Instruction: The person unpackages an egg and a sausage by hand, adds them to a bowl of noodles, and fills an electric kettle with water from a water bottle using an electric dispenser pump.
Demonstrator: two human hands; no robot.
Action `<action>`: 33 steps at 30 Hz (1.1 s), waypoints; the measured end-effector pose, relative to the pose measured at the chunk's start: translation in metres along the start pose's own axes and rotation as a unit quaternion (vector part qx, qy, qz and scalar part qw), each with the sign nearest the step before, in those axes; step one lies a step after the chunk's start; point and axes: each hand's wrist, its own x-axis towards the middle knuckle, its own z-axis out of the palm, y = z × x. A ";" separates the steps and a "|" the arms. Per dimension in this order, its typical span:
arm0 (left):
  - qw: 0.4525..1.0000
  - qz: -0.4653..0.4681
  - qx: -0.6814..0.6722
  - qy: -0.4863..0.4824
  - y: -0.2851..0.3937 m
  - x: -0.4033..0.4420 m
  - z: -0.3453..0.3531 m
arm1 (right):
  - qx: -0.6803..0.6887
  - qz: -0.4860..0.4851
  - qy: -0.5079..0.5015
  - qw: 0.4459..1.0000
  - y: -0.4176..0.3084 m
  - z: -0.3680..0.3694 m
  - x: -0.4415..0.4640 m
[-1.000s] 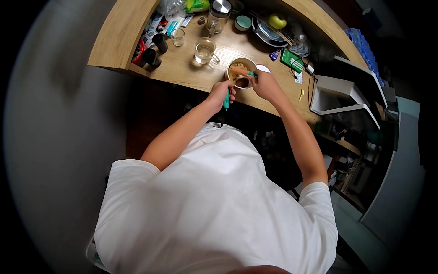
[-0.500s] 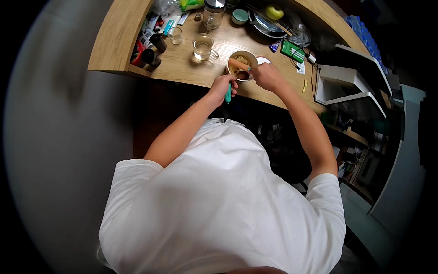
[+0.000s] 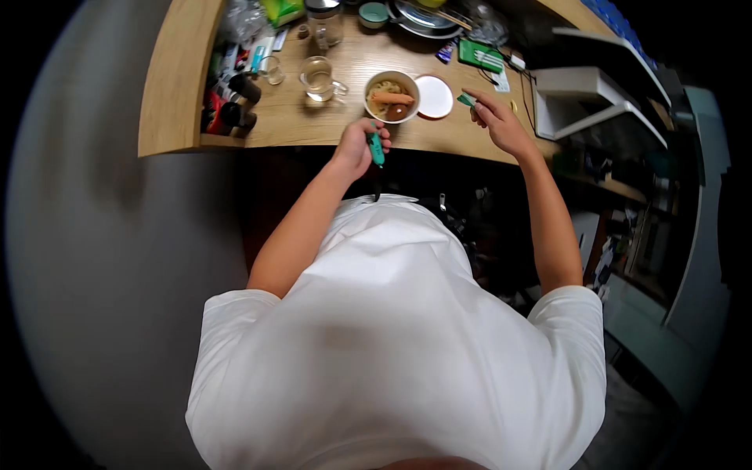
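Note:
A white paper bowl stands near the desk's front edge. Inside it are noodles, an orange-pink sausage lying across them and a round brown egg-like piece. My left hand is just in front of the bowl, closed around a slim teal object that points down past the desk edge; its kind is unclear. To the bowl's right, my right hand pinches a small green wrapper-like piece above the desk. A round white lid lies between the bowl and that hand.
A glass cup with clear liquid stands left of the bowl, with a smaller glass beyond. Dark bottles line the left side. At the back are a lidded jar and plates. A green box lies right.
My right hand has moved away from the bowl to the right with the green piece. The sausage now rests in the bowl. My left hand has drawn slightly back, still holding the teal object.

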 end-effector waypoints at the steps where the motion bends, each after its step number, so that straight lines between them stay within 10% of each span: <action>1: 1.000 0.003 0.004 -0.012 0.002 -0.005 0.004 | 0.050 0.003 0.004 0.999 0.017 -0.012 -0.022; 9: 0.984 0.022 0.138 -0.111 0.009 -0.044 0.051 | 0.337 0.329 0.406 0.783 0.274 0.006 -0.235; 17: 0.977 -0.009 0.197 -0.084 -0.023 -0.044 0.097 | 0.375 0.454 0.536 0.605 0.436 0.057 -0.271; 26: 0.982 0.006 0.187 0.001 -0.060 -0.057 0.128 | 0.160 0.559 0.457 0.673 0.533 0.061 -0.273; 29: 0.986 0.016 0.151 -0.066 -0.066 -0.057 0.125 | 0.201 0.409 0.507 0.732 0.538 0.057 -0.260; 33: 0.989 0.080 0.079 -0.100 -0.070 -0.058 0.128 | 0.102 0.140 0.427 0.888 0.281 -0.005 -0.206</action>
